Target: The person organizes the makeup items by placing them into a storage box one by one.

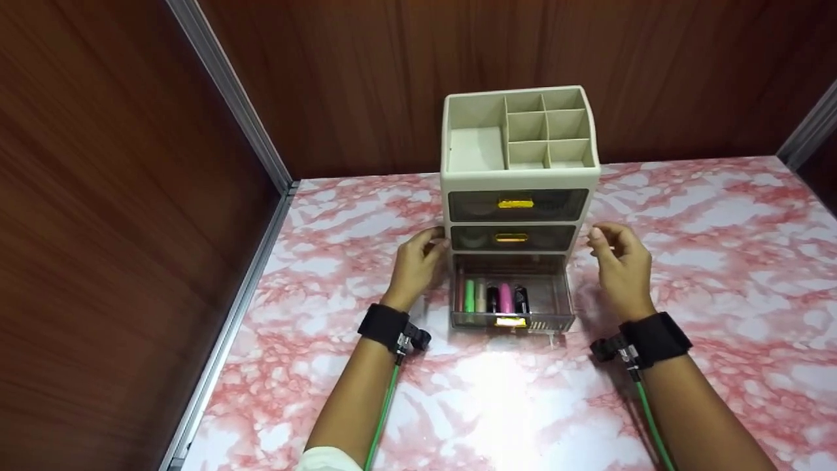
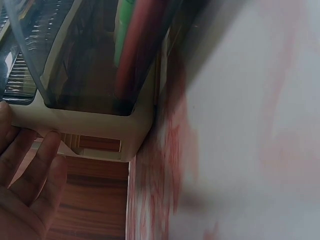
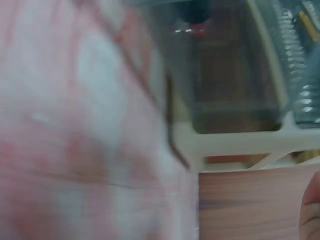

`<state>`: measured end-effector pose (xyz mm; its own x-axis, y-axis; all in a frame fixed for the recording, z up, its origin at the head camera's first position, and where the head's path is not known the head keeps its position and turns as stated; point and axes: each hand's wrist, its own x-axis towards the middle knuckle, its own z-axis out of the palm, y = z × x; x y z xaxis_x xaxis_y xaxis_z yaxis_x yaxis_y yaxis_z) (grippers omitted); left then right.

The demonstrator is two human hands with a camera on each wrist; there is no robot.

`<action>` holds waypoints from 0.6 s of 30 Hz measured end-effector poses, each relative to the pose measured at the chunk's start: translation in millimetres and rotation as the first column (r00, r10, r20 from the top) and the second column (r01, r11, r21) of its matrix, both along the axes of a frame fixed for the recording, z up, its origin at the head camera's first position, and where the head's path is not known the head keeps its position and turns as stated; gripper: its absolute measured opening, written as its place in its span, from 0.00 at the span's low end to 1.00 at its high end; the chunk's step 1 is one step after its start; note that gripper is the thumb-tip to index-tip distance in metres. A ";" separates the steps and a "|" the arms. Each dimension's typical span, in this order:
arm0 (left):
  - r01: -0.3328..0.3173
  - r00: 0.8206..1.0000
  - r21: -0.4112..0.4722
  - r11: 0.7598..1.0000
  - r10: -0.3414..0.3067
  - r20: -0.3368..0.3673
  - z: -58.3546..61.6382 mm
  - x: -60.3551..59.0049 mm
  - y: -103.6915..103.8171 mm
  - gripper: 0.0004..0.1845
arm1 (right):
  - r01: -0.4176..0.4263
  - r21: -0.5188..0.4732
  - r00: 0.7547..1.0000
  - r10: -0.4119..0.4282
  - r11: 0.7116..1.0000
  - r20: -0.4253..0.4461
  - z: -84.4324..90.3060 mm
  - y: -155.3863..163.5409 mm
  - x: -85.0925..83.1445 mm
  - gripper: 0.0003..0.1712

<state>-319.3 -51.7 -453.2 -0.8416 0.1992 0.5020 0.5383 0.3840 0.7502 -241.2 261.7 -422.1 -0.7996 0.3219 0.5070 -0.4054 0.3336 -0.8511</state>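
Note:
A cream desktop organizer [image 1: 521,178] with smoky drawers stands on the table, and its bottom drawer [image 1: 552,322] is pulled out. Inside that drawer lie several slim cosmetic-like tubes, among them a green one [image 1: 469,296], a pink one [image 1: 505,298] and a black one [image 1: 521,299]. My left hand [image 1: 414,265] rests its fingertips against the organizer's left side, next to the middle drawer [image 1: 471,239]; the left wrist view shows these fingers [image 2: 41,175] at the frame. On the other side, my right hand [image 1: 624,265] stays slightly apart, fingers loosely bent and holding nothing.
On top of the organizer are open compartments [image 1: 476,147]. The upper drawer [image 1: 477,206] is closed. A wooden panel [image 1: 353,85] stands behind, and another panel [image 1: 118,196] with a metal edge borders the left. The table [image 1: 314,281] has a red-and-white marbled surface.

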 end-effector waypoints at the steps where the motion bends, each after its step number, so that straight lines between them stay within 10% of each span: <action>1: -0.001 1.000 -0.002 1.000 0.001 -0.001 -0.2 0.2 -0.2 0.15 | -0.017 -0.014 1.000 0.017 1.000 0.022 -0.6 -0.3 0.5 0.15; 18: -0.012 0.999 -0.027 1.000 0.011 -0.032 -0.1 1.5 -0.9 0.14 | -0.250 -0.114 0.898 0.274 0.962 0.345 -40.3 14.9 -25.3 0.28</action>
<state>-317.7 -52.6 -453.3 -0.8279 0.2034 0.5228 0.5568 0.4105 0.7221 -266.6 276.6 -462.4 -0.9822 0.0986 0.1602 -0.1387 0.1958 -0.9708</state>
